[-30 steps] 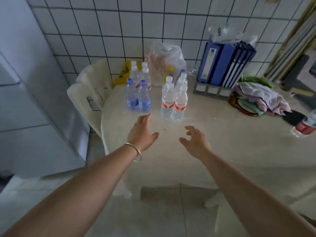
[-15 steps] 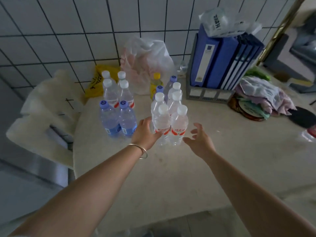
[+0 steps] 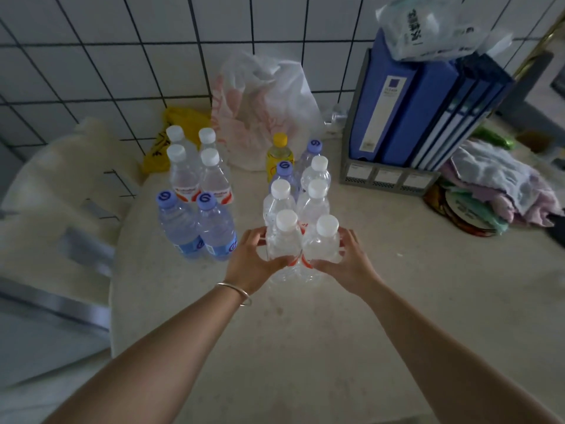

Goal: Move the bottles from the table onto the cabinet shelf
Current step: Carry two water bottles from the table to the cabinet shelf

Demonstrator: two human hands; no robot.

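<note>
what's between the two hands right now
In the head view, two white-capped bottles stand side by side between the left hand and the right hand, which grip them.

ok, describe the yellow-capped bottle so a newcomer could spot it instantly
Start at the blue binders by the tiled wall, then go left to the white plastic bag. The yellow-capped bottle stands just in front of the bag, behind the right-hand bottle cluster; it alone is yellow, its neighbours being clear with white or purple caps.
</note>
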